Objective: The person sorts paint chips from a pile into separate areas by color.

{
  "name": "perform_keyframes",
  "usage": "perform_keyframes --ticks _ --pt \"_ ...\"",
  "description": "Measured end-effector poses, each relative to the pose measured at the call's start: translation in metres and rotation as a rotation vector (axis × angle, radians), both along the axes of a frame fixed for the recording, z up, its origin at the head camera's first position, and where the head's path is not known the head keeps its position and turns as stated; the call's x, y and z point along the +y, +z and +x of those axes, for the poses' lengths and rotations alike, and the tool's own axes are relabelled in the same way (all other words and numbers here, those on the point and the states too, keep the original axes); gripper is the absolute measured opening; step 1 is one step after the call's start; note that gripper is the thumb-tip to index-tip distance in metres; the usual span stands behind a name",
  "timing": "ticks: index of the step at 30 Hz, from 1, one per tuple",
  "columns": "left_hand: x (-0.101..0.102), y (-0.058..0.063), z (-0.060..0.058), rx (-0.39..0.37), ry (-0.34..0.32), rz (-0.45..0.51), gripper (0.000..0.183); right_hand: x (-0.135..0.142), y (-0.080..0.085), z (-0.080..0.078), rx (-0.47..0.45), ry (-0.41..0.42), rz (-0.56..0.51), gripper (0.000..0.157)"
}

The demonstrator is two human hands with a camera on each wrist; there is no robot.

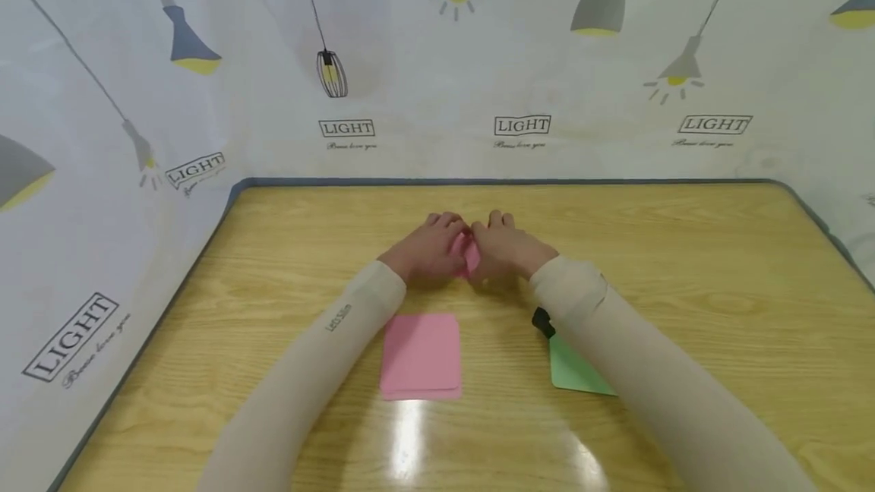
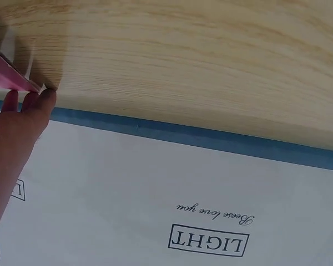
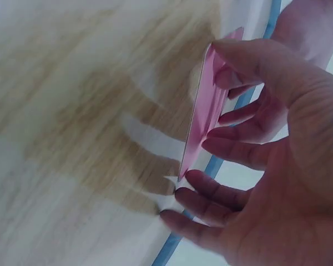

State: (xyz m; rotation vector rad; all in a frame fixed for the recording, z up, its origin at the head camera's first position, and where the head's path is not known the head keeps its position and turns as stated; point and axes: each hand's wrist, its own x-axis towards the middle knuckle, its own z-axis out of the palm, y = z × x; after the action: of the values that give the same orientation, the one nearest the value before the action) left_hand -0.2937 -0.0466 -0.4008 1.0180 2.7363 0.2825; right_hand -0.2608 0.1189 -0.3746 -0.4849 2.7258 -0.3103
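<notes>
Both hands meet near the middle of the table over pink card [image 1: 467,253], which stands on edge between them, bent or layered. My left hand [image 1: 432,247] holds it from the left, with several fingertips along it in the right wrist view. My right hand [image 3: 266,133] grips it from the other side, thumb at one corner and fingers spread along the edge. The left wrist view shows only one end of the pink card [image 2: 5,75] at the fingertips. A pink stack of square cards [image 1: 420,355] lies nearer me, beside the left forearm.
Green card [image 1: 577,370] lies partly hidden under the right forearm, with a small black object [image 1: 543,322] at its upper corner. The wooden table [image 1: 273,272] ends at a blue-grey edge [image 1: 424,181], with a lamp-printed white sheet [image 1: 424,97] behind it.
</notes>
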Motion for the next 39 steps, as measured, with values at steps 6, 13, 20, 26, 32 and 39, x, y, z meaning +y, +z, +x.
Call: perform_keyframes --ticks 6,13,20,26,32,39 --pt "-0.001 -0.001 0.000 0.001 -0.010 0.008 0.055 0.006 -0.004 -0.003 0.049 0.050 -0.003 0.082" --pt "-0.004 0.001 0.000 -0.048 -0.005 0.041 0.056 0.008 -0.007 -0.004 0.114 0.088 0.029 0.086" --pt "-0.005 -0.001 0.000 -0.056 -0.016 0.036 0.056 0.011 -0.008 -0.008 0.097 0.098 0.012 0.088" --pt "-0.006 -0.001 0.001 -0.054 -0.004 0.051 0.060 0.013 -0.010 -0.006 0.125 0.123 -0.027 0.089" --pt "-0.009 -0.004 0.000 -0.080 -0.015 0.088 0.066 0.015 -0.013 -0.004 0.193 0.210 0.031 0.082" --pt "-0.022 -0.008 -0.004 -0.179 -0.016 0.109 0.082 0.019 -0.014 -0.004 0.171 0.208 0.048 0.078"
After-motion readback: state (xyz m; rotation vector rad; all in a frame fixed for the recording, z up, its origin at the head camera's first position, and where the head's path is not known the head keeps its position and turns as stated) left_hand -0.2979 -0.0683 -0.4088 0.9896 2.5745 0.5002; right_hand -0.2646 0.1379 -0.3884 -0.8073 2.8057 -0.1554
